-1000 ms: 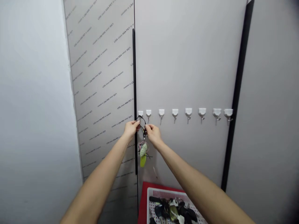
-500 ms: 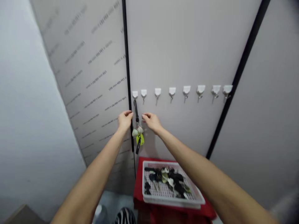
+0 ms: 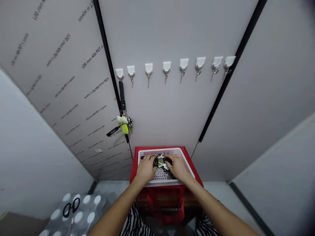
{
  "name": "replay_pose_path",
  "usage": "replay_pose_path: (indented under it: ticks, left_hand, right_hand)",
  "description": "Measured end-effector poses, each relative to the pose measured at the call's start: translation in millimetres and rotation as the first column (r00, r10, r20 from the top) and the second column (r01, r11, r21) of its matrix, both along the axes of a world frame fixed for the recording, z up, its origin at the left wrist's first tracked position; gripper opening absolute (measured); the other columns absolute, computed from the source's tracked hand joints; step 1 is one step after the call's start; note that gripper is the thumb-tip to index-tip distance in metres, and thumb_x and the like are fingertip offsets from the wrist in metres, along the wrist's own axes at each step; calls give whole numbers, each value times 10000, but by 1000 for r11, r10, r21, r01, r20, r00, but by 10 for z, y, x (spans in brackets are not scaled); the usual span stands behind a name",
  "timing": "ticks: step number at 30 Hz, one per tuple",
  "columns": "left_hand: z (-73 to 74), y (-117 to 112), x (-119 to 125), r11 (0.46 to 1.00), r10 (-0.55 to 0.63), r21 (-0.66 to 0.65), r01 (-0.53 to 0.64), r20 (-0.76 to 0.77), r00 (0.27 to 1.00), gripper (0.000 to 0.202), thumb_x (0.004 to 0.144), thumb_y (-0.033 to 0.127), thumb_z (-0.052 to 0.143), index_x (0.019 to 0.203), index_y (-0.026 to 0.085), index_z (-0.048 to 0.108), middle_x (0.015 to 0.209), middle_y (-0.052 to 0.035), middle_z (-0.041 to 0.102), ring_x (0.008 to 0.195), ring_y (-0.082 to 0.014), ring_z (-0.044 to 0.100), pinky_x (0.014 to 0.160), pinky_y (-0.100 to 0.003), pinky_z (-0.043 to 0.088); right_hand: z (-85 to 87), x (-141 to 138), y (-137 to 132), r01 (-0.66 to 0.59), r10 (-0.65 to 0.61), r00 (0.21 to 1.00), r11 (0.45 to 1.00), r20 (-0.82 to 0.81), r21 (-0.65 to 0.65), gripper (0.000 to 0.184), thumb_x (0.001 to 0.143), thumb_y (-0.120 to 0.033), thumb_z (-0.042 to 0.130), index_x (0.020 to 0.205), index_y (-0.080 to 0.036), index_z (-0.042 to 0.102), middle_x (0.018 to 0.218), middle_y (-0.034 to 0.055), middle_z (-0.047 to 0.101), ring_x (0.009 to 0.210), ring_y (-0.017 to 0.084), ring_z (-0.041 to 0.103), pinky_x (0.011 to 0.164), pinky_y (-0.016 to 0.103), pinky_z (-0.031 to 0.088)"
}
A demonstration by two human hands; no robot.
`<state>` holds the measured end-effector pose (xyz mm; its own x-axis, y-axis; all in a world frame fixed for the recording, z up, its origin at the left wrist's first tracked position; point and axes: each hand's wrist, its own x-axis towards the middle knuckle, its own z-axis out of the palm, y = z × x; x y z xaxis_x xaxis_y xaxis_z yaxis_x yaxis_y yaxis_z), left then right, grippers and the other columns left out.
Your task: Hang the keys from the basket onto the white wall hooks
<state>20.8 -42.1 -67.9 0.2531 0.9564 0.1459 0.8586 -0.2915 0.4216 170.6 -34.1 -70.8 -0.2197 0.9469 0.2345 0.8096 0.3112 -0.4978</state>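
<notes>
My left hand (image 3: 146, 168) is down inside the left part of a white plastic basket (image 3: 180, 150). Its fingers curl around something dark, mostly hidden under the hand. My right hand (image 3: 177, 167) reaches into the basket from the other side, fingers bent over another dark piece I cannot make out. Between the thumbs lies a pile of keychains (image 3: 161, 163), with white, olive and black pieces showing. On the wall, a keychain (image 3: 123, 106) with a black strap, a pale green bow and a yellow-green tag hangs from the leftmost hook (image 3: 119, 74).
A row of white hooks (image 3: 166, 67) runs along the grey wall panel. The basket stands on a red-covered surface (image 3: 134, 164), with a red strap (image 3: 180, 209) hanging in front. Packed bottles (image 3: 78, 216) with scissors (image 3: 71, 207) on top are at lower left.
Both hands have moved from beside the hanging keychain down into the basket. The view has tilted and shifted. The keychain still hangs from the leftmost hook.
</notes>
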Motion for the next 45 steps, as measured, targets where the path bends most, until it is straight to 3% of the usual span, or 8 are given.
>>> replay_pose_path:
  ticks: [7, 12, 22, 25, 28, 33, 41, 45]
  left_hand:
    - [-19, -6, 33, 999, 37, -18, -38, -89, 995, 414, 616, 279, 442, 1024, 222, 394, 952, -48, 481, 880, -192, 429, 725, -291, 345]
    - [-67, 31, 12, 998, 54, -48, -46, 185, 981, 363, 615, 191, 432, 977, 214, 421, 781, -9, 541, 705, -124, 488, 643, -228, 367]
    - [-96, 85, -135, 953, 236, -26, -302, 690, 684, 172, 646, 159, 370, 777, 132, 477, 722, -34, 528, 659, -99, 486, 626, -211, 391]
    - [-98, 106, -126, 966, 226, -27, -257, 571, 789, 237, 640, 115, 363, 852, 136, 467, 820, -51, 532, 735, -107, 490, 694, -223, 381]
    - [-55, 140, -57, 990, 131, 15, -138, 220, 967, 331, 621, 59, 353, 915, 152, 472, 955, -68, 503, 891, -138, 441, 795, -250, 321]
    - [54, 246, 26, 990, 83, -100, -103, -185, 979, 308, 652, 64, 297, 862, 108, 518, 906, -145, 527, 892, -209, 452, 749, -313, 332]
    - [115, 311, 16, 973, 39, -220, -69, -140, 989, 383, 552, 160, 479, 933, 126, 454, 879, -101, 546, 814, -190, 492, 659, -253, 376]
    - [161, 296, 29, 960, 64, -279, -8, 192, 979, 422, 498, 87, 507, 912, 127, 438, 816, -43, 549, 711, -127, 500, 581, -199, 384]
  right_hand:
    - [15, -58, -7, -36, 44, 976, 998, 212, -44, 462, 584, -279, 487, 1038, -220, 423, 1063, 33, 443, 959, 227, 324, 791, 359, 235]
    - [24, -47, -34, -40, 46, 978, 999, 203, -37, 338, 614, -269, 457, 946, -211, 490, 1032, 34, 457, 937, 203, 339, 783, 327, 242]
    - [11, 108, 28, 128, -121, 984, 991, 133, -42, 412, 605, -264, 450, 991, -121, 471, 1005, 100, 476, 915, 193, 401, 784, 284, 281]
    - [-6, 150, 41, 40, -30, 991, 996, 131, -77, 373, 595, -206, 432, 954, -132, 501, 946, 82, 524, 882, 182, 437, 785, 275, 290]
    - [-6, 152, 39, 2, 5, 997, 996, 82, -89, 358, 589, -161, 403, 930, -140, 513, 936, 66, 538, 869, 165, 456, 774, 258, 305]
    - [-6, 139, 17, 26, -19, 997, 994, 68, -104, 266, 613, -228, 407, 827, -162, 549, 846, 48, 568, 778, 157, 491, 691, 245, 341]
    - [81, 24, 21, -13, 9, 997, 998, 71, 54, 311, 655, -327, 412, 896, -166, 525, 883, 59, 552, 847, 172, 443, 732, 274, 307]
    - [111, -114, 109, -179, 175, 982, 983, 66, 49, 319, 628, -200, 440, 940, -172, 503, 916, 50, 543, 855, 158, 435, 737, 257, 306]
